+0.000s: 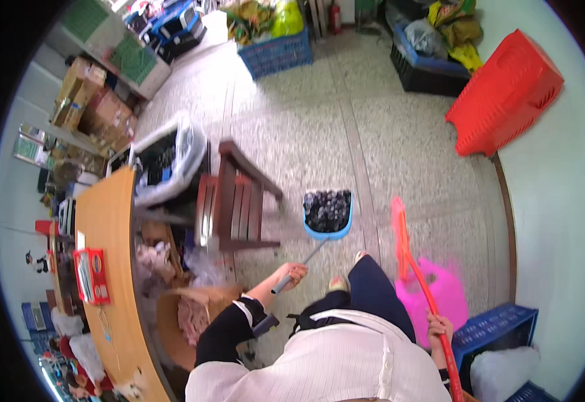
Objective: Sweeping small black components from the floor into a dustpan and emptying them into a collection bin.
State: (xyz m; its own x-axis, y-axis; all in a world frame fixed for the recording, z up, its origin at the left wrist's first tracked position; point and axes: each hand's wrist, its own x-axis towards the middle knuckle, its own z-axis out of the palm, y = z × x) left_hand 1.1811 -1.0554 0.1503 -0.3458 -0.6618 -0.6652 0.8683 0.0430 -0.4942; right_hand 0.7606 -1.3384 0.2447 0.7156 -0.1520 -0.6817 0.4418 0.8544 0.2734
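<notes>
My left hand (294, 273) is closed round the grey handle of a blue dustpan (338, 235). Many small, dark, shiny round pieces (328, 209) fill the pan, which is held out ahead of my feet over the speckled floor. On the right, my right hand (440, 328) grips the red-orange pole of a broom (421, 276). The broom's head, pinkish red and a little blurred, points forward, to the right of the dustpan. Behind the pole is a bright pink plastic container (450, 295); the broom partly covers it.
A dark wooden chair (239, 201) stands left of the dustpan, beside a long wooden table (105, 221). A lined bin (172, 157) holds dark pieces. A cardboard box (172, 315) sits near my left arm. Red stacked baskets (506, 94) and blue crates (506, 321) line the right wall.
</notes>
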